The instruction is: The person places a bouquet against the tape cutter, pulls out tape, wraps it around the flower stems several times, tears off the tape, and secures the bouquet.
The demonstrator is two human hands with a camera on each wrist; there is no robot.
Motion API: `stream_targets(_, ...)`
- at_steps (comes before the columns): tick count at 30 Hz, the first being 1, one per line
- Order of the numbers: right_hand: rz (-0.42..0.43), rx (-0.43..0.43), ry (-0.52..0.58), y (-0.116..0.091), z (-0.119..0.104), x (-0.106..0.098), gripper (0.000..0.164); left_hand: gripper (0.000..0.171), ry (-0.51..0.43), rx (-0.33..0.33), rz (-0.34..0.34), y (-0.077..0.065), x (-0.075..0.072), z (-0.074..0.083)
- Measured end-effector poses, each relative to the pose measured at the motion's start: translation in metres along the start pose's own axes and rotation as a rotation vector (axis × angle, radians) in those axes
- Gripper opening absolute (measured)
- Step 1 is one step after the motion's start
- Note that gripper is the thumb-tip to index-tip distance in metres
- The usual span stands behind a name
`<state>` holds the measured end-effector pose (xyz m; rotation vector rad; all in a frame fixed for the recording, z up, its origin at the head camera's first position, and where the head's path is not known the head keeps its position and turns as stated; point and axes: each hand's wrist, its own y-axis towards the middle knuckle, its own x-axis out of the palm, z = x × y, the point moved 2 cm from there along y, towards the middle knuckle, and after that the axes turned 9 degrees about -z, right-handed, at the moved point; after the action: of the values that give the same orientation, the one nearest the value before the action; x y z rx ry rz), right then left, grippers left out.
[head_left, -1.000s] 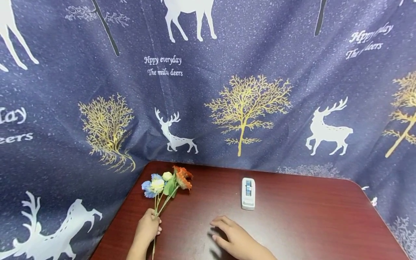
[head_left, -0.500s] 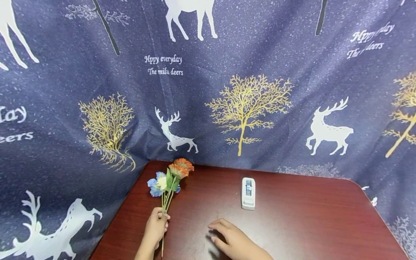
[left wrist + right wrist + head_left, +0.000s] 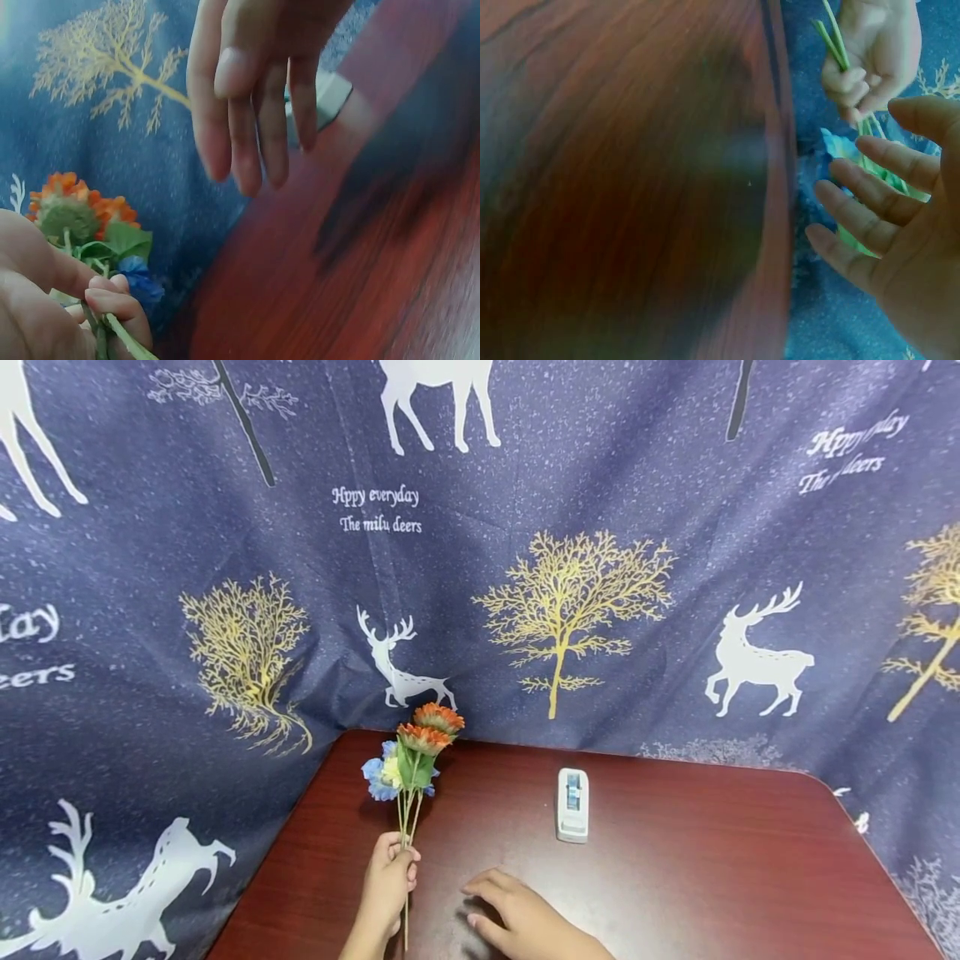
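Note:
In the head view my left hand (image 3: 389, 877) grips the thin green stems of several artificial flowers, raised above the table with the blooms pointing away. Two orange flowers (image 3: 424, 739) top the bunch; a blue flower (image 3: 380, 779) and a pale yellow one (image 3: 392, 772) sit lower left, beside green leaves (image 3: 415, 768). The left wrist view shows the stems (image 3: 124, 337) pinched in curled fingers. My right hand (image 3: 517, 914) hovers over the table to the right of the bunch, holding nothing. Its fingers are loosely extended, as the right wrist view (image 3: 900, 217) confirms.
A white tape dispenser (image 3: 573, 806) with a blue roll stands on the dark red wooden table (image 3: 697, 860), beyond my right hand. Behind the table hangs a blue cloth (image 3: 480, 568) printed with deer and trees.
My left hand has carried the flowers to the right and slightly up, turning the orange blooms upward. My right hand has drifted a little left. The tape dispenser stays put.

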<state>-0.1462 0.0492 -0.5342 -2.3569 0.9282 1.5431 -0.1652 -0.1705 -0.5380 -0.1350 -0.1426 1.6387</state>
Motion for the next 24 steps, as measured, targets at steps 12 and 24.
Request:
stream_targets(12,-0.002,0.015,0.001,0.005,-0.003,0.008,0.046,0.023,-0.134,0.071,-0.053,-0.008,0.034,0.013)
stream_targets(24,0.028,0.076,0.037,0.004,-0.004,0.012,0.043,0.017,-0.241,0.106,-0.149,-0.011,0.064,0.014)
